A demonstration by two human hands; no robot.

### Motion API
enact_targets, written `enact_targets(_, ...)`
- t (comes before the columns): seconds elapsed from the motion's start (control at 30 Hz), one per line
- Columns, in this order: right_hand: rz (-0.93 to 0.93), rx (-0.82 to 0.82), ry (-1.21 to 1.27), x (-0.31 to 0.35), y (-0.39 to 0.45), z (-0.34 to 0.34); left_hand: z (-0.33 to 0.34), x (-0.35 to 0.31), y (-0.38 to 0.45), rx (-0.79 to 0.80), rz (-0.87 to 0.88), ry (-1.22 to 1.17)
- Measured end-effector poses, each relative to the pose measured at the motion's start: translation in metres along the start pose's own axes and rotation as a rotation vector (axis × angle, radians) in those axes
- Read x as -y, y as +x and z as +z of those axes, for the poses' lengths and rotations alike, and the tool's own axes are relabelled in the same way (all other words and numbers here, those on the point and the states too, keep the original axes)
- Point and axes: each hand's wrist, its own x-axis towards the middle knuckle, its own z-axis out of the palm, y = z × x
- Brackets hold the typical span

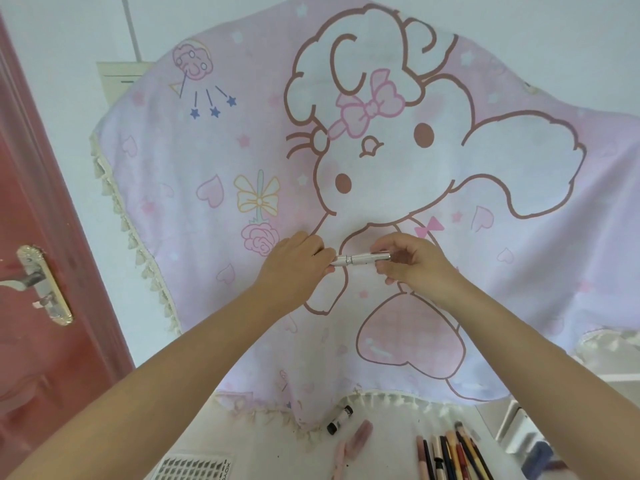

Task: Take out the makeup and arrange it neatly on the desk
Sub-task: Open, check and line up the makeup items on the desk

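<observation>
Pinching a slim silver metallic makeup tube end to end, left hand and right hand both gripping it above the bench. Probably feeling light, rigid, slick, so holding mid-barrel. Hanging behind: pink cartoon cloth; red door alongside.

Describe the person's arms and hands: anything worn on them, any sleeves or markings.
Both forearms are bare as far as the frame shows, with no sleeves in view. The left hand and right hand show no gloves, watch or bracelet; no rings are visible on the fingers.
</observation>
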Motion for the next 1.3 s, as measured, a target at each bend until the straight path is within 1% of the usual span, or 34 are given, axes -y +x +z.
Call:
enact_targets(0.1,0.128,0.043,0.03,0.001,-0.003,0.002,0.003,-0.002,-0.001,-0.01,-0.015,0.031)
enact_targets(0.17,0.153,0.008,-0.029,-0.003,-0.003,0.003,0.006,-0.003,-0.001,-0.017,-0.014,0.055)
enact_targets(0.23,0.115,-0.055,-0.094,-0.005,-0.002,0.003,0.01,-0.004,-0.001,-0.026,-0.017,0.077)
enact_targets(0.33,0.047,-0.089,-0.054,-0.008,-0.003,0.002,0.016,-0.003,-0.001,-0.054,-0.042,0.093)
enact_targets(0.4,0.072,-0.05,0.015,-0.009,-0.001,0.001,0.019,-0.002,-0.001,-0.07,-0.053,0.102)
enact_targets(0.47,0.138,-0.014,0.054,-0.008,0.001,0.001,0.021,-0.001,0.0,-0.08,-0.057,0.109)
enact_targets(0.57,0.182,-0.04,0.04,-0.011,0.003,0.002,0.024,-0.002,0.0,-0.102,-0.055,0.116)
enact_targets(0.7,0.089,-0.103,0.011,-0.014,0.001,0.001,0.026,-0.003,-0.002,-0.11,-0.048,0.122)
enact_targets(0.8,0.068,-0.047,0.111,-0.02,-0.005,-0.003,0.029,-0.008,-0.004,-0.095,-0.051,0.091)
enact_targets(0.83,0.096,-0.019,0.137,-0.022,-0.008,-0.004,0.03,-0.011,-0.004,-0.088,-0.049,0.078)
enact_targets(0.9,0.174,-0.015,0.132,-0.025,-0.013,-0.006,0.033,-0.018,-0.005,-0.075,-0.038,0.05)
enact_targets(1.0,0.21,-0.073,0.059,-0.036,-0.023,-0.014,0.041,-0.03,-0.004,-0.07,-0.015,-0.001)
enact_targets(1.13,0.219,-0.16,0.116,-0.054,-0.047,-0.036,0.056,-0.054,0.001,-0.037,0.009,-0.108)
enact_targets(1.3,0.387,-0.209,0.096,-0.082,-0.085,-0.066,0.084,-0.099,0.014,0.0,0.087,-0.259)
